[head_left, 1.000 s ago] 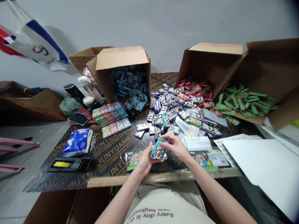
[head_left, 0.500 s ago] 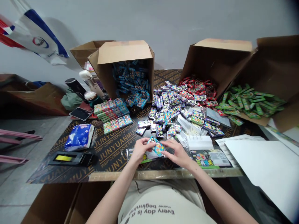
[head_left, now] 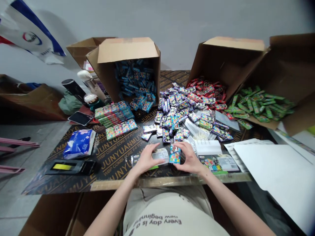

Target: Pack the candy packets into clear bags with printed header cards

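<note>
In my right hand a small blue candy packet stands on end, gripped between thumb and fingers at the table's front. My left hand is just left of it, thumb and fingers apart, with nothing gripped. Under the left hand lies a flat dark printed wrapper with a pale panel, partly covered by the fingers. Just beyond both hands spreads a heap of purple candy packets, with a few blue, red and green ones mixed in.
Open cartons hold blue packets, red packets and green packets. Stacked packet rows, a blue tissue pack, a black tape-like tool and a phone lie left. White sheets cover the right side.
Both hands were on the blue packet; now the left has let go and moved left. The right has turned the packet upright. The view has shifted slightly.
</note>
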Action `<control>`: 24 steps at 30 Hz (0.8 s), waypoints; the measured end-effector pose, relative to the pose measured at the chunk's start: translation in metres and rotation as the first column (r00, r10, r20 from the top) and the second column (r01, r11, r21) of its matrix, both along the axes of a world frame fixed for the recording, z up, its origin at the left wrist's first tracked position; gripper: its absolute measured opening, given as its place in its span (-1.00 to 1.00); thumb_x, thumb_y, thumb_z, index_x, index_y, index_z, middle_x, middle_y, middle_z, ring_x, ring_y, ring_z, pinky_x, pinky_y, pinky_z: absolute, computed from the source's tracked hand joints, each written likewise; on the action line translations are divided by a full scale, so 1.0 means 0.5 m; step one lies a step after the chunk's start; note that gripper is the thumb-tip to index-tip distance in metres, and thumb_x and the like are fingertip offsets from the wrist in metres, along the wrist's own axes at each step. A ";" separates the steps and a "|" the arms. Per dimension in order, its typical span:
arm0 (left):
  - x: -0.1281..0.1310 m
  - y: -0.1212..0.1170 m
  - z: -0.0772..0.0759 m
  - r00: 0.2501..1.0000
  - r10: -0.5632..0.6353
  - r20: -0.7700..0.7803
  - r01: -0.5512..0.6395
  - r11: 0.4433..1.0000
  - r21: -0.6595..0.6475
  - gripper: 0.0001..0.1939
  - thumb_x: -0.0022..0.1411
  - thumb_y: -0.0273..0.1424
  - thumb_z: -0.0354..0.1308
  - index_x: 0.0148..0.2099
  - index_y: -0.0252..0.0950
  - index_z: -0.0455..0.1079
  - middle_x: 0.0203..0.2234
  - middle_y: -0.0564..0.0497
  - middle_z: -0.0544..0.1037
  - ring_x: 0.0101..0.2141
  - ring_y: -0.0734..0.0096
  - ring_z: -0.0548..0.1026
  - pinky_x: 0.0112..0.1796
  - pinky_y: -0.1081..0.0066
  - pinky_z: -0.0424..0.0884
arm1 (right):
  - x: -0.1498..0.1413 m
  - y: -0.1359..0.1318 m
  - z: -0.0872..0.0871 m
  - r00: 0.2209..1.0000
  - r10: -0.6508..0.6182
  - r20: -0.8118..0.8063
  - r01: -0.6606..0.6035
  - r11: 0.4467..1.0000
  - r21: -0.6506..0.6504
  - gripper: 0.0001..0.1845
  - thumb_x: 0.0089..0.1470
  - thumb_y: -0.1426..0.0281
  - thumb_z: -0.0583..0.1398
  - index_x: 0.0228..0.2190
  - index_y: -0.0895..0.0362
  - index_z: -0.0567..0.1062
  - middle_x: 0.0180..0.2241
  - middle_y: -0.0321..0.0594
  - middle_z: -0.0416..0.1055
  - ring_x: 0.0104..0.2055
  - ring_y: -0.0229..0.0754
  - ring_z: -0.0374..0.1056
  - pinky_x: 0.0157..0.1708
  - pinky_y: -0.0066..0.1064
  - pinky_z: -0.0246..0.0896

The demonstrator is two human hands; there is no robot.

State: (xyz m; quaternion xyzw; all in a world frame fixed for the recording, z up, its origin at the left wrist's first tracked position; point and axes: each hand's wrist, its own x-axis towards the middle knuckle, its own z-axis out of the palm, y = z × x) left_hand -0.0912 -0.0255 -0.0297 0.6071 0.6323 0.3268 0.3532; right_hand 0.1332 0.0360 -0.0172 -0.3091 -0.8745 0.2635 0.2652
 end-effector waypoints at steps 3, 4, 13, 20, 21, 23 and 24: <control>-0.026 -0.014 -0.022 0.895 -0.171 -0.412 0.202 0.979 0.031 -0.02 -0.37 -0.16 0.37 0.17 -0.21 0.15 0.02 -0.17 0.32 0.04 -0.01 0.22 0.07 0.06 0.02 | 0.025 0.024 -0.032 0.996 -0.056 0.066 0.051 0.996 0.069 -0.22 -0.22 0.28 0.29 0.07 0.09 0.18 0.01 -0.06 0.26 0.05 0.07 0.16 0.02 -0.08 0.00; -0.029 -0.018 -0.029 0.863 -0.194 -0.467 0.232 0.972 0.025 -0.02 -0.33 -0.19 0.35 0.19 -0.22 0.12 0.01 -0.17 0.32 0.03 0.00 0.22 0.06 0.07 0.02 | 0.030 0.029 -0.040 0.994 -0.065 0.087 0.057 0.994 0.088 -0.21 -0.20 0.29 0.29 0.08 0.10 0.17 0.02 -0.05 0.26 0.06 0.07 0.14 0.02 -0.08 0.00; -0.028 -0.031 -0.016 0.862 -0.177 -0.474 0.275 0.950 0.145 0.01 -0.19 -0.33 0.23 0.28 -0.24 -0.18 0.00 -0.10 0.30 0.01 0.16 0.24 0.14 0.15 -0.11 | 0.022 0.009 -0.012 0.982 0.151 0.110 -0.146 0.988 -0.056 -0.15 -0.19 0.22 0.29 0.12 0.09 0.10 0.06 -0.07 0.23 0.06 -0.01 0.16 0.03 -0.15 -0.04; -0.030 -0.039 0.002 0.890 -0.140 -0.434 0.218 0.967 0.135 0.07 -0.22 -0.33 0.27 0.29 -0.26 -0.22 -0.02 -0.08 0.34 -0.01 0.15 0.27 0.13 0.12 -0.09 | 0.008 0.017 0.007 0.983 0.156 0.096 -0.153 0.988 -0.036 -0.15 -0.29 0.24 0.30 0.06 0.09 0.15 -0.02 -0.09 0.29 -0.01 0.01 0.20 0.01 -0.11 -0.10; -0.031 -0.041 0.005 0.898 -0.148 -0.415 0.219 0.967 0.128 0.08 -0.22 -0.33 0.28 0.29 -0.25 -0.23 -0.02 -0.08 0.34 -0.01 0.15 0.27 0.12 0.11 -0.08 | 0.005 0.017 0.010 0.982 0.160 0.097 -0.158 0.987 -0.030 -0.16 -0.32 0.23 0.30 0.04 0.09 0.17 -0.04 -0.09 0.31 -0.04 0.02 0.21 0.01 -0.09 -0.10; -0.033 -0.042 0.010 0.914 -0.162 -0.373 0.220 0.968 0.118 0.11 -0.24 -0.33 0.30 0.29 -0.24 -0.24 -0.01 -0.08 0.33 -0.01 0.15 0.27 0.11 0.12 -0.03 | 0.000 0.016 0.018 0.980 0.172 0.099 -0.171 0.985 -0.015 -0.17 -0.36 0.22 0.29 0.01 0.09 0.19 -0.07 -0.09 0.32 -0.07 0.02 0.22 0.01 -0.07 -0.13; -0.035 -0.043 0.012 0.922 -0.160 -0.352 0.212 0.971 0.114 0.12 -0.25 -0.31 0.32 0.29 -0.24 -0.24 -0.01 -0.09 0.33 -0.01 0.14 0.27 0.09 0.13 0.01 | -0.002 0.016 0.022 0.979 0.173 0.104 -0.173 0.985 -0.004 -0.17 -0.36 0.20 0.29 0.01 0.09 0.20 -0.09 -0.10 0.33 -0.08 0.02 0.23 0.02 -0.07 -0.14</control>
